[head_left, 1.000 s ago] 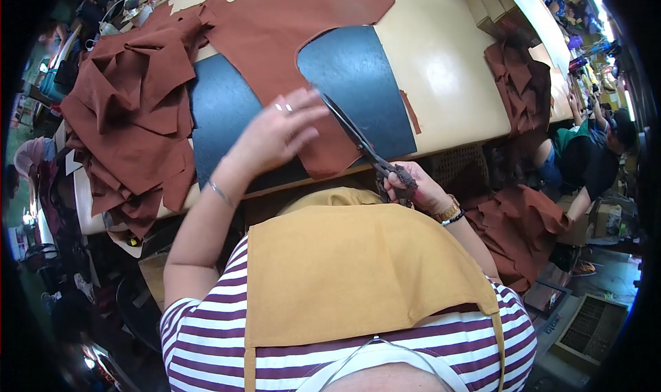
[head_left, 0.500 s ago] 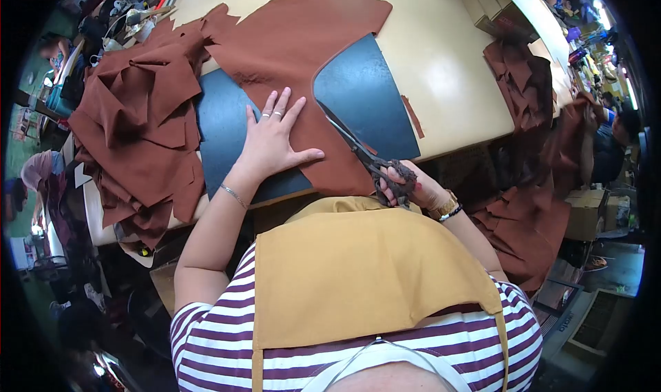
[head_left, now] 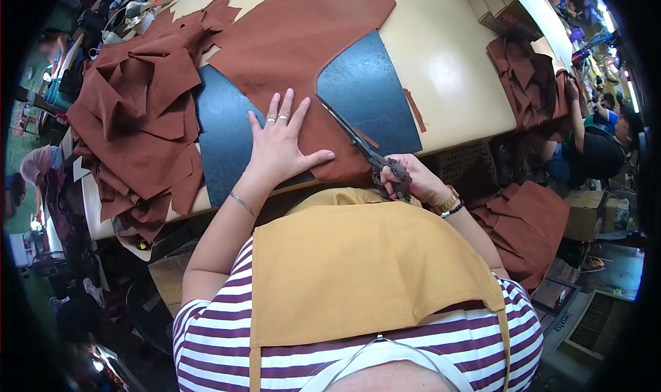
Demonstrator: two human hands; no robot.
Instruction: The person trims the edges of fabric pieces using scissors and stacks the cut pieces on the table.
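A large reddish-brown sheet, perhaps leather or cloth, (head_left: 296, 40) lies over a dark blue board (head_left: 365, 75) on the table. My left hand (head_left: 281, 144) rests flat on the sheet's near part with fingers spread, so it is open. My right hand (head_left: 413, 178) is closed round the handles of a pair of scissors (head_left: 354, 138), which are wrapped in dark cloth. The blades point away from me, their tips at the sheet's curved right edge. A thin brown offcut (head_left: 368, 140) lies right of the blades.
Crumpled brown pieces (head_left: 138, 109) are heaped at the left. More brown pieces (head_left: 527, 82) lie at the table's right end, where a co-worker's arm (head_left: 575, 113) reaches. A narrow brown strip (head_left: 415, 109) and cardboard boxes (head_left: 499, 9) are on the cream table (head_left: 441, 54).
The sheet's near part and my left hand have shifted slightly to the right. At the right, the co-worker's brown piece no longer hangs beside the table, and the arm now reaches to the pile.
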